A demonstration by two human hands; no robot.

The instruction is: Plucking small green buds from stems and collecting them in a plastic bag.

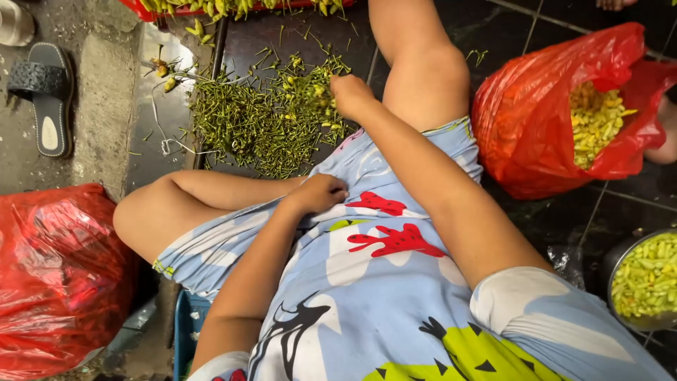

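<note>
Dark stone tiles carry everything around us as we sit low on the floor, looking down over our pale blue printed garment.

Nearest to us, at the right edge, a metal bowl holds a good heap of yellow-green plucked pieces, which we judge to be finished work. On our left a closed red plastic bag bulges beside our bent knee.

Our left hand rests on the cloth of our lap, fingers curled together. We cannot tell whether anything small is pinched inside it.

Farther out, an open red bag lies on the right, its mouth showing more of the yellow-green pieces. That too looks like sorted produce, so a fair share seems done.

Beyond our knees, our right hand reaches forward with the fingers bunched together at the right edge of a wide pile of thin green stems spread over the tiles. The hand touches the pile's rim, where a few yellow bits lie among the stems. Whether the fingers are closed on one of them is hidden by the back of the hand.

At the far top edge a red tray shows pods with stalks on them, so we judge that more remains. A dark sandal lies well apart on the grey concrete at far left.
</note>
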